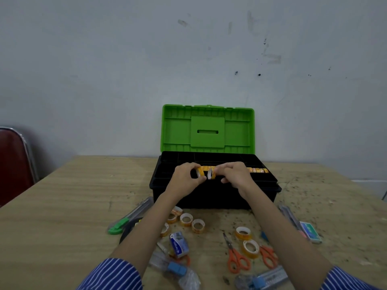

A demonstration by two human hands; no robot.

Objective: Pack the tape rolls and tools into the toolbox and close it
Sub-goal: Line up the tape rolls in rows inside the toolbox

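Two small tape rolls point(206, 173) are pinched at frame centre, the left hand point(187, 177) gripping one, the right hand point(235, 174) gripping the other, over the toolbox point(213, 193). Its black tray holds a row of tape rolls point(258, 170) to the right; the green lid point(207, 129) stands upright. Below, loose rolls point(191, 222) and orange scissors point(236, 257) lie on the table point(62, 206).

both hands point(188, 177) point(236, 174) pinch tape rolls point(206, 173) — over toolbox point(213, 197).

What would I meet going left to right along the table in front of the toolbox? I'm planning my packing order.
Green utility knife → cluster of tape rolls → orange scissors → two more tape rolls → small blue-green box.
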